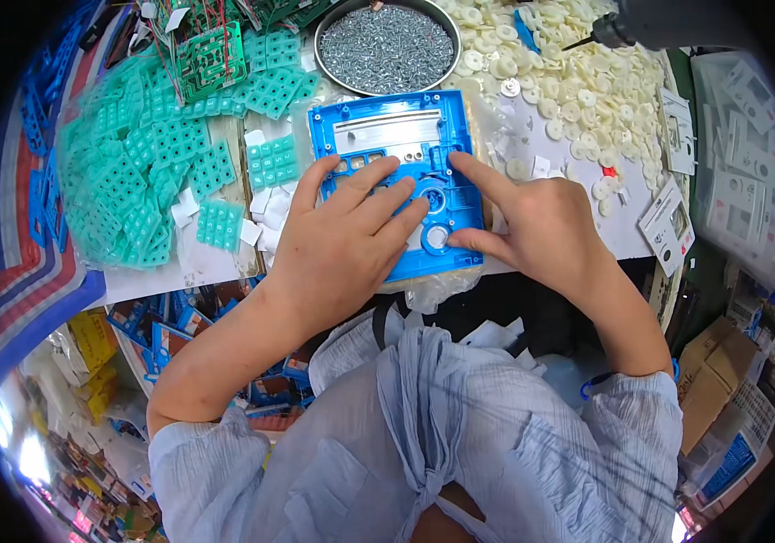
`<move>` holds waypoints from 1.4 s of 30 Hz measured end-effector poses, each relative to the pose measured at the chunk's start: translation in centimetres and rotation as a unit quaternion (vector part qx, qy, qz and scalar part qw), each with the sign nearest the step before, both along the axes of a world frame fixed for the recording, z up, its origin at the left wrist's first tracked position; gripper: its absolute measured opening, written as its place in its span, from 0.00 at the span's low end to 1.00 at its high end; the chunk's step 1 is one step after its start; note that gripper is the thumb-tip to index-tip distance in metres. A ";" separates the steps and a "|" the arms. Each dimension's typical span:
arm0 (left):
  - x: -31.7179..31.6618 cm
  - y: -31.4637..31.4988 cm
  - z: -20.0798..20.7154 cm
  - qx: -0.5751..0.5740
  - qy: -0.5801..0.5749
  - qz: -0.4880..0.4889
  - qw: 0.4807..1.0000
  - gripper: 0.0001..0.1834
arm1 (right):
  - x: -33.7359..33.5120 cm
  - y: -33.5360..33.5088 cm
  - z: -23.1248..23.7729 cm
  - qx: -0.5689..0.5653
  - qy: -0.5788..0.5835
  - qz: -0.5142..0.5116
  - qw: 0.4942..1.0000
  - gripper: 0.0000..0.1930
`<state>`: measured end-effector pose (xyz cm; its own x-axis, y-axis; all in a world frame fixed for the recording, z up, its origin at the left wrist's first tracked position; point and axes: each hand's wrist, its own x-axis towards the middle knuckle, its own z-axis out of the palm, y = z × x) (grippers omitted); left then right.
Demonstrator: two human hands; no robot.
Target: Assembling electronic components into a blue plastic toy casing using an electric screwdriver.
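The left hand (337,235) has its fingers spread, resting across the left half of a shallow, open-backed, blue plastic shell (432,165). The right hand's (555,226) forefinger and thumb are parted, tips on the shell's right side; neither hand visibly grips a loose part. The step seems to be fitting or pressing inside the shell; the next move likely calls for holding it flat. Beyond lie translucent teal rubber keypads (125,185), a round metal bowl (318,56) of silver screws (389,47), and cream plastic discs (577,100).
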<state>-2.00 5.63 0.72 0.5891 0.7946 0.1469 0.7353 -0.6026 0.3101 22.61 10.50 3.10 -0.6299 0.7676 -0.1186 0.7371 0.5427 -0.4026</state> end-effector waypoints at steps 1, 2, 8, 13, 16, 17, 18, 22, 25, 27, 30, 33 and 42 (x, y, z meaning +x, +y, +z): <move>0.1 0.1 0.1 0.002 0.001 -0.002 1.000 0.24 | 0.1 0.1 0.1 -0.002 0.002 0.006 1.000 0.37; 0.2 0.2 0.1 0.004 0.002 -0.004 1.000 0.24 | 0.2 0.2 0.1 -0.003 0.005 0.013 1.000 0.37; 0.5 0.8 1.4 -0.001 0.035 -0.024 0.999 0.23 | 2.9 1.1 -0.8 -0.052 0.164 -0.079 0.982 0.24; 0.8 0.9 1.8 -0.013 0.033 -0.023 0.999 0.24 | 2.7 5.1 -3.2 0.102 0.203 -0.156 0.961 0.12; 0.9 0.7 1.3 -0.005 0.030 -0.017 0.999 0.24 | 0.8 8.1 -4.9 0.190 0.158 -0.117 0.962 0.10; 0.8 0.4 1.2 -0.005 0.030 -0.013 0.999 0.24 | -0.2 8.7 -5.2 0.215 0.126 -0.118 0.961 0.09; 0.8 0.4 1.1 -0.006 0.029 -0.009 1.000 0.24 | -0.6 9.4 -5.4 0.239 0.093 -0.118 0.959 0.09; 0.1 0.4 1.5 -0.041 -0.068 0.001 0.997 0.22 | -0.6 11.0 -5.3 0.235 -0.001 -0.086 0.968 0.06; -1.3 2.2 1.5 -0.008 -0.239 0.069 0.969 0.12 | 0.4 10.4 -5.1 0.276 0.116 -0.094 0.949 0.05; -1.6 2.3 2.1 -0.212 -0.363 0.207 0.883 0.08 | 0.5 8.6 -4.1 0.258 0.197 -0.075 0.943 0.08; -1.0 3.4 2.9 -0.455 -0.463 0.220 0.728 0.14 | -1.3 4.0 -1.4 0.218 0.276 0.069 0.933 0.12; -0.6 4.1 2.4 -0.549 -0.484 0.137 0.667 0.13 | -2.0 2.2 0.4 0.155 0.299 0.082 0.938 0.13; 0.5 2.8 1.4 -0.192 -0.360 0.104 0.907 0.06 | -3.4 1.6 1.7 -0.090 0.323 -0.127 0.934 0.03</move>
